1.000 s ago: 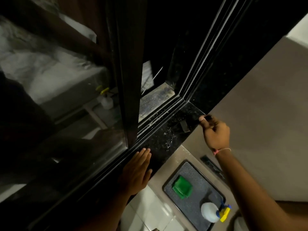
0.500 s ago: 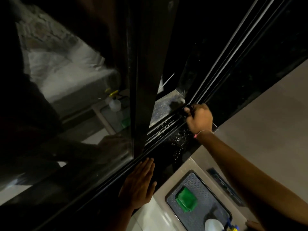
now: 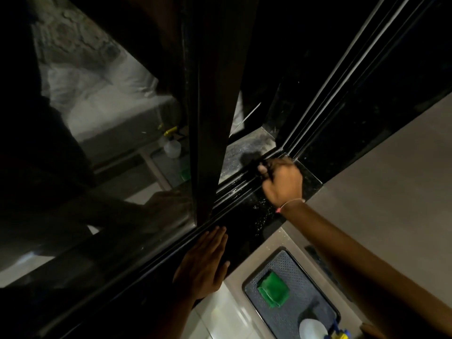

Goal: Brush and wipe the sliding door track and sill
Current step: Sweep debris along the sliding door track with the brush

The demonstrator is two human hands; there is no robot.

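My right hand point(image 3: 282, 183) is closed around a small dark brush point(image 3: 263, 166), mostly hidden by the fingers, pressed into the black door track point(image 3: 234, 185) near the corner of the frame. My left hand point(image 3: 204, 264) lies flat, fingers spread a little, on the black speckled stone sill point(image 3: 247, 223). White dust specks lie on the sill just below my right wrist. The dark sliding door frame point(image 3: 210, 118) stands upright above the track.
A grey tray point(image 3: 300, 311) on the pale floor holds a folded green cloth point(image 3: 272, 291) and a white spray bottle point(image 3: 314, 329) with a blue and yellow trigger. The glass point(image 3: 97, 143) at left mirrors the room. A beige wall point(image 3: 391, 179) fills the right.
My right hand has moved from the outer sill edge up into the track corner with the brush. The left hand stays flat on the sill. The view has shifted closer.
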